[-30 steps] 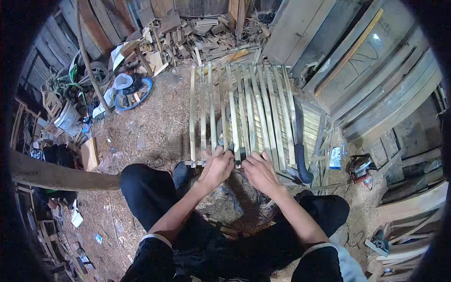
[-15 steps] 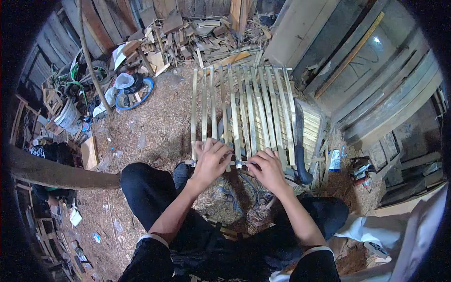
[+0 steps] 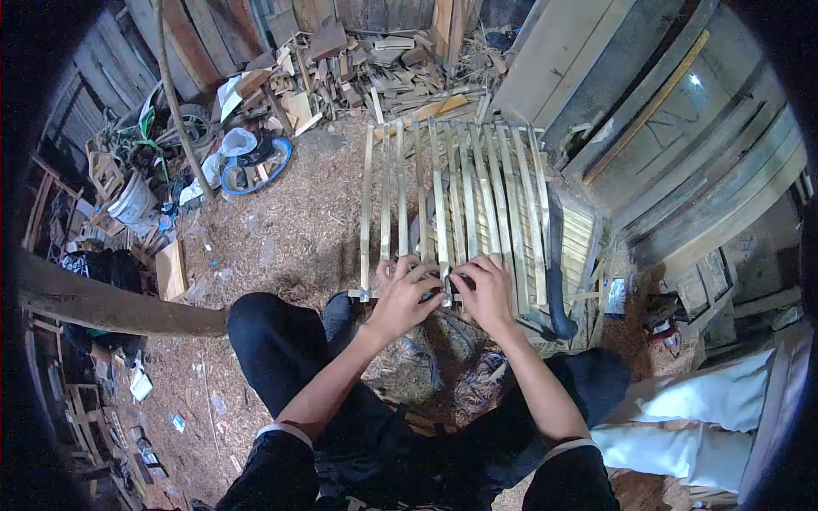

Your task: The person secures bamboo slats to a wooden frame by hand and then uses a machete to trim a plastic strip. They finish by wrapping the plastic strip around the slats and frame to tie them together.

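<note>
In front of me lies a row of thin wooden slats (image 3: 401, 192), side by side and joined by a crosspiece (image 3: 358, 294) at their near end. My left hand (image 3: 407, 294) is curled over that end, its fingers closed around the tip of a middle slat. Right beside it, my right hand (image 3: 484, 294) pinches at the same slat tip, thumb and forefinger together. Small dark bindings show at the slat ends. Whatever is between the right fingertips is too small to make out. A long dark tool with a curved handle (image 3: 558, 289) lies along the slats' right side.
Under the right slats is another slatted panel (image 3: 575, 238). A blue basin (image 3: 277, 166) stands at the left, near a scrap wood heap (image 3: 400, 77). A thick beam (image 3: 119, 305) juts in from the left. Boards (image 3: 707, 170) lean at the right. Shavings cover the floor.
The view has shifted a little, so the scene sits slightly right and lower. My two hands have drawn closer together at the middle slat's end.
</note>
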`<control>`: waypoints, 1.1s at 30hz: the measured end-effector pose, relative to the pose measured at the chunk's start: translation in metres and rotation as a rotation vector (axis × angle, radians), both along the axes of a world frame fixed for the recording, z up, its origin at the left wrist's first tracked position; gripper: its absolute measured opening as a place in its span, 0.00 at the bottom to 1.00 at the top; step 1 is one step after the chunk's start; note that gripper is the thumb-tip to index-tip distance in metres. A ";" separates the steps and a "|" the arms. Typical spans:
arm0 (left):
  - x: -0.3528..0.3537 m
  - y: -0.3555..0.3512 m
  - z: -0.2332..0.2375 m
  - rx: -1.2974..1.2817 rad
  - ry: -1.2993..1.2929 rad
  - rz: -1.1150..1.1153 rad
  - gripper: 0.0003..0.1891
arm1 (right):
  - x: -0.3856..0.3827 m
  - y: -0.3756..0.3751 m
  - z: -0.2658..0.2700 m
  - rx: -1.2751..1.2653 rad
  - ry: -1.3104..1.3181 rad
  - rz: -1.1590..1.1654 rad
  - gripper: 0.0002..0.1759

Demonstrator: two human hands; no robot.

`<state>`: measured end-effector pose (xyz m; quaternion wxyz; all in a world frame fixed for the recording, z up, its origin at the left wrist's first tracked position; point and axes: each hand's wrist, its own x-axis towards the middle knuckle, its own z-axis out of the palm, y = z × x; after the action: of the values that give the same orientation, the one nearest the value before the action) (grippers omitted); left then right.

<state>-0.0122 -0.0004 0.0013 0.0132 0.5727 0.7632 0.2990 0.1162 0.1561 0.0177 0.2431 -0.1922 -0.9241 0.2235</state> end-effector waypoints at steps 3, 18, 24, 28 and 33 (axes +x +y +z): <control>0.002 0.003 0.000 0.018 -0.014 0.043 0.13 | -0.001 0.000 -0.003 0.007 -0.002 -0.009 0.05; 0.009 0.005 0.006 -0.007 -0.004 0.097 0.12 | 0.000 0.000 -0.008 0.016 0.005 -0.061 0.09; 0.010 0.009 -0.001 -0.032 -0.064 0.113 0.13 | 0.002 0.000 -0.007 0.014 0.000 -0.048 0.11; 0.009 0.011 -0.003 -0.014 -0.096 0.129 0.10 | 0.008 0.003 0.000 0.047 0.017 -0.048 0.13; 0.008 0.014 -0.002 -0.012 -0.104 0.139 0.09 | 0.020 0.009 0.007 0.112 0.001 -0.082 0.14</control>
<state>-0.0038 0.0133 -0.0006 0.0354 0.5018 0.8013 0.3238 0.1358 0.1652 0.0248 0.2629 -0.2157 -0.9265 0.1612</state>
